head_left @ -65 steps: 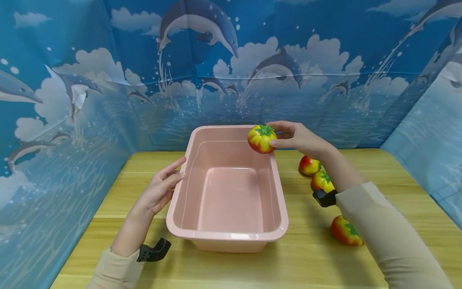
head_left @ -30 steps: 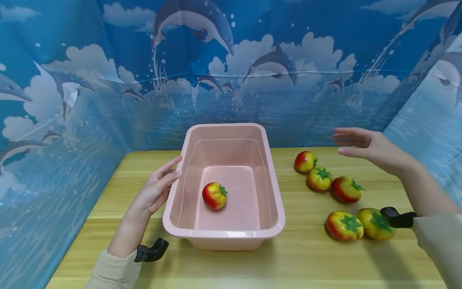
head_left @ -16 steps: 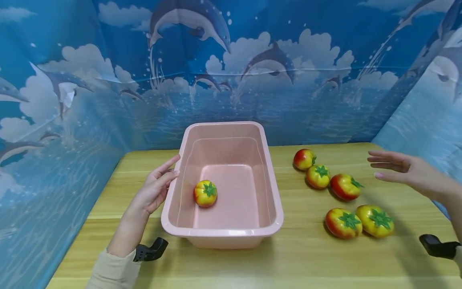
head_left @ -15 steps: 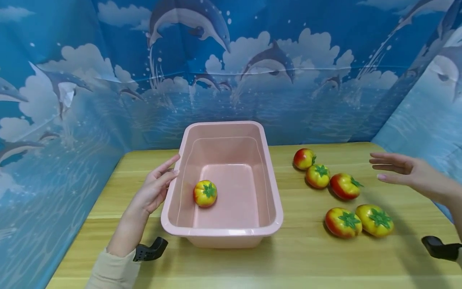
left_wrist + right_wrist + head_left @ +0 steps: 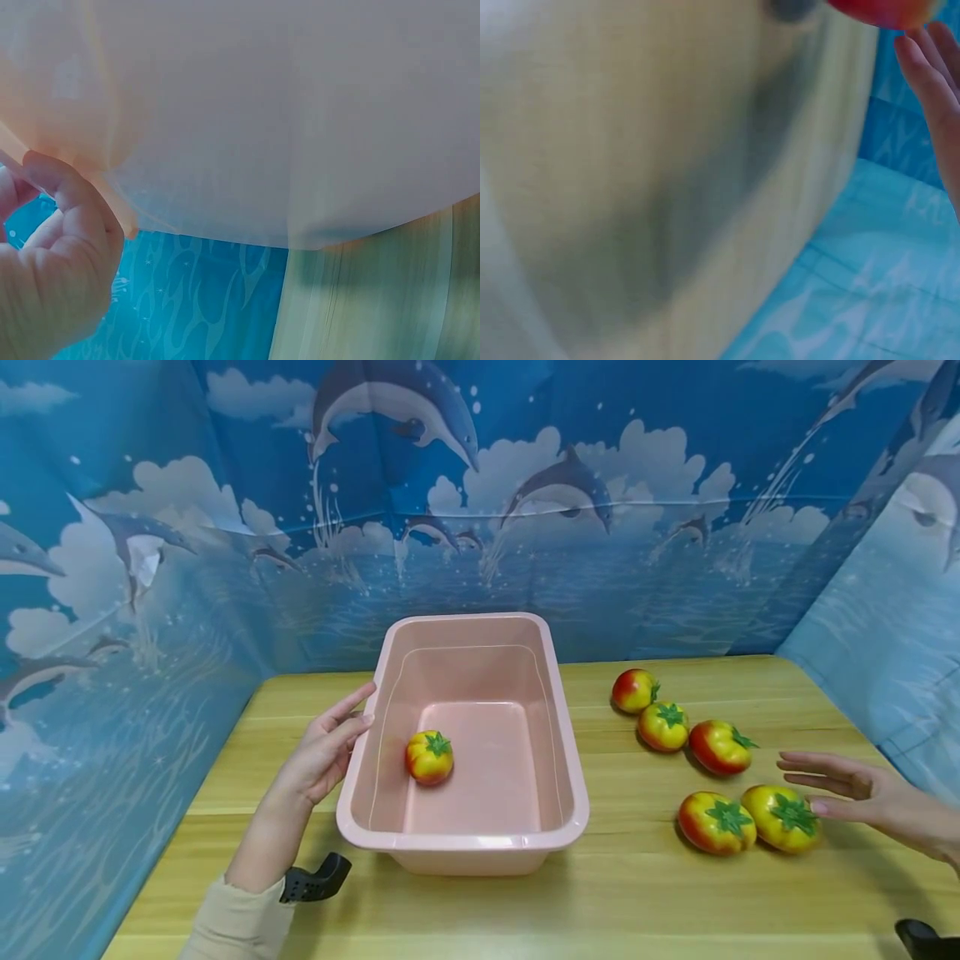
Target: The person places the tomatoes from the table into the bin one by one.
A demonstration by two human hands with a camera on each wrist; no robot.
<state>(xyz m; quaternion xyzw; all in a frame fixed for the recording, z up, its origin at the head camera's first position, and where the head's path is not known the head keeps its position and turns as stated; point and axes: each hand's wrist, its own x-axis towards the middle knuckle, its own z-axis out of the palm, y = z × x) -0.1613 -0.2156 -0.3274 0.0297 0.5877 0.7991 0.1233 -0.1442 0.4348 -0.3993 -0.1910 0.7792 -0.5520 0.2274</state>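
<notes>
A pink plastic basin [image 5: 480, 841] stands on the wooden table, with one red-yellow toy tomato [image 5: 429, 758] on its floor towards the left. My left hand [image 5: 324, 752] pinches the basin's left rim between thumb and fingers; in the left wrist view the thumb [image 5: 64, 184] lies against the wall. Over at the right, my right hand [image 5: 870, 793] has its fingers extended beside a yellow toy tomato [image 5: 780, 818], thumb close to its green leaves. Whether it touches the fruit cannot be told. Part of a red tomato [image 5: 892, 9] shows by the fingertips in the right wrist view.
Several other toy tomatoes lie right of the basin: a red-yellow tomato [image 5: 716, 823] beside the yellow one, a redder tomato [image 5: 718, 748] behind, and two farther back. A blue dolphin-print cloth [image 5: 480, 552] encloses the table [image 5: 622, 910] at the back and sides.
The right hand released a tomato into the basin, moved right, then came down and forward to the yellow tomato. The dropped tomato rolled slightly left. The left hand stays at the rim.
</notes>
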